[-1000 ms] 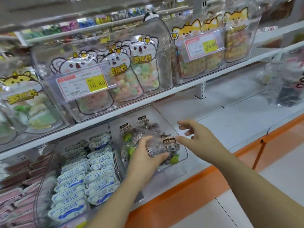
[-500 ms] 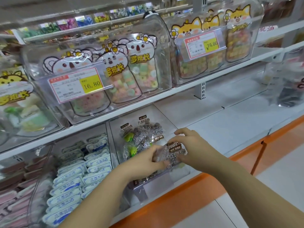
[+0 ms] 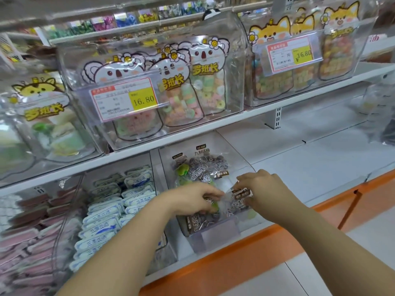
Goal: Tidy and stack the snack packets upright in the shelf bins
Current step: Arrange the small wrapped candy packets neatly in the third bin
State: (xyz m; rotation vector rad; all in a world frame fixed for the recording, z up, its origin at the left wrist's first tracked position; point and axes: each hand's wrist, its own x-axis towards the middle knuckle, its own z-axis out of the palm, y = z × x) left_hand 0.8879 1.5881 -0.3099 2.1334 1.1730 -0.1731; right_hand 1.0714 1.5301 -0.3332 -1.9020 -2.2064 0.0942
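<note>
A clear shelf bin on the lower shelf holds several see-through packets of dark dried plums. I hold the front plum packet between both hands at the bin's front. My left hand pinches its left edge and my right hand pinches its top right corner. Behind it more plum packets lie jumbled and tilted in the same bin. Part of the held packet is hidden by my fingers.
Left of it a bin of white and blue packets stands full, and pink packets fill the far left. The upper shelf carries clear bins of koala candy bags and fox candy bags. Bare white shelf stretches to the right.
Both hands closed in on the front plum packet, took hold of it, and drew it toward the bin's front edge. The camera view shifted slightly downward.
</note>
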